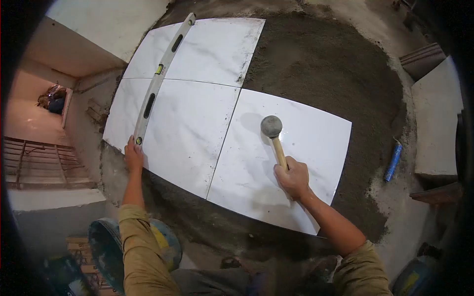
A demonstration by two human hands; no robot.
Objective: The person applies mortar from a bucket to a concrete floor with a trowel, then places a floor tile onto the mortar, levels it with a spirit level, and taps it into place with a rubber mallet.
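Hands (133, 157) (294, 177) on mallet (272, 129) and tile-edge level (157, 81)

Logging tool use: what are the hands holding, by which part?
Right hand grips the mallet by its handle end; left hand rests on the spirit level, near end.

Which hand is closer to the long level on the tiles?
Left. The left hand is on the level's near end; the right hand holds the mallet over a tile farther right.
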